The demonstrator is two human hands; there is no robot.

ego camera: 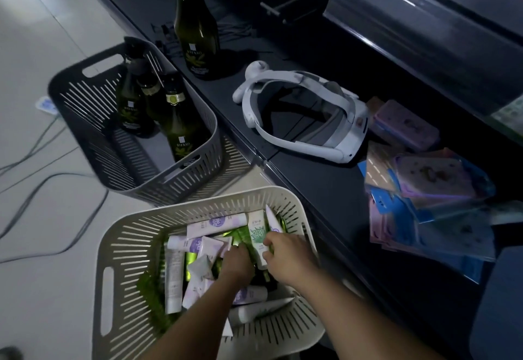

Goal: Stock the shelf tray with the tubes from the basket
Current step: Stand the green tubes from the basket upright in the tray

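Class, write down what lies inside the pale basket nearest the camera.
Inside the pale basket is a jumble of tubes, white with purple or green print, with the left hand and right hand reaching in. Whatever lies beneath hands and pile is hidden.

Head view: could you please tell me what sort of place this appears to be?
Probably a dimly lit shop or mock retail set: a white basket of tubes and a grey basket of green bottles stand on the floor beside a dark shelf that holds flat packets.

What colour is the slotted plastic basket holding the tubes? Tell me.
The slotted plastic basket is off-white, almost cream; the head view shows it.
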